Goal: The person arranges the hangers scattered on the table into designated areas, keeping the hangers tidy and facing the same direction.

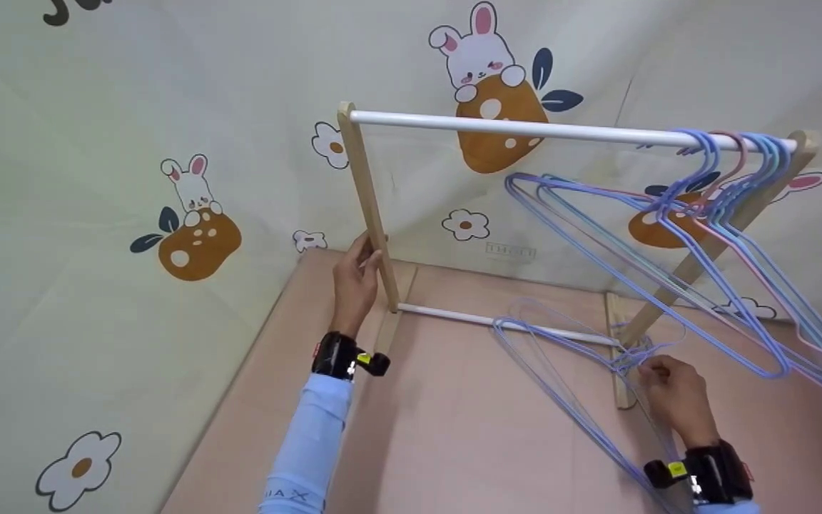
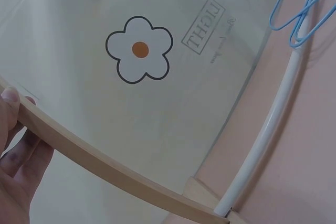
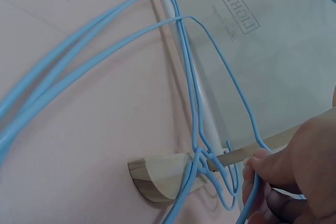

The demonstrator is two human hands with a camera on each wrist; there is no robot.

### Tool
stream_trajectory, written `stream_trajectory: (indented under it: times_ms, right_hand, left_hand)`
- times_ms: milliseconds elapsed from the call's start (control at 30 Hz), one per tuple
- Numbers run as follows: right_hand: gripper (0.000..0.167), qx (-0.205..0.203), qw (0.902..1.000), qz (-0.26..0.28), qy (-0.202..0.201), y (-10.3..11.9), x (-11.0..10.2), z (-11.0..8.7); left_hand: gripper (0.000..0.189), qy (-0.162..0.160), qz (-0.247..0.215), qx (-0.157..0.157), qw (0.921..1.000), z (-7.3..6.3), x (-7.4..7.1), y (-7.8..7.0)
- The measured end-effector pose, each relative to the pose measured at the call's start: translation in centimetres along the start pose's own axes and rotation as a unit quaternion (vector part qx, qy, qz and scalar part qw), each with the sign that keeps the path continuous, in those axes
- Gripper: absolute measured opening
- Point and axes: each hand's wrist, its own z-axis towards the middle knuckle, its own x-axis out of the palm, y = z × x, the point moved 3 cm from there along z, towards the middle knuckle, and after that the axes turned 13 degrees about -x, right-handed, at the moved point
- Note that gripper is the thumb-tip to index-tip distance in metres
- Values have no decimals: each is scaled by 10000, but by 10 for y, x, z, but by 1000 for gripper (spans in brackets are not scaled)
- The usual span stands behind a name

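My left hand (image 1: 354, 289) holds the left wooden post (image 1: 364, 185) of a clothes rack low down, thumb on one side and fingers behind, as the left wrist view shows. Near the right foot of the rack, my right hand (image 1: 678, 396) pinches the wire of a blue hanger (image 3: 231, 72) between thumb and fingers. More blue hangers (image 1: 582, 421) lie against it, propped over the white lower bar (image 1: 447, 314). Their hooks bunch together beside the rounded wooden foot (image 3: 163, 179). Part of the pinched hanger is hidden behind the fingers.
Several blue, pink and teal hangers (image 1: 775, 375) hang from the right end of the white top bar (image 1: 439, 121), above my right hand. Behind the rack is a wall sheet (image 1: 254, 100) printed with rabbits and flowers. The pink surface (image 1: 468, 435) carries the rack.
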Motion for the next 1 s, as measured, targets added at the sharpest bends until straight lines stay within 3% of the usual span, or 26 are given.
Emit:
stream_trajectory:
  times_ms: [167,733,1000]
  right_hand:
    - [16,-12,9999,-46,-162,0,-3,-3]
    - [16,-164,9978,-152,-627,16,-21,-11]
    - [14,-246,9972,-241,-667,25,-28,-15]
  left_hand:
    - [42,101,-82,-169,9998,10,2,28]
    - [44,153,-222,-291,9992,9,3,28]
    - [44,110,-153,-326,9993,9,3,28]
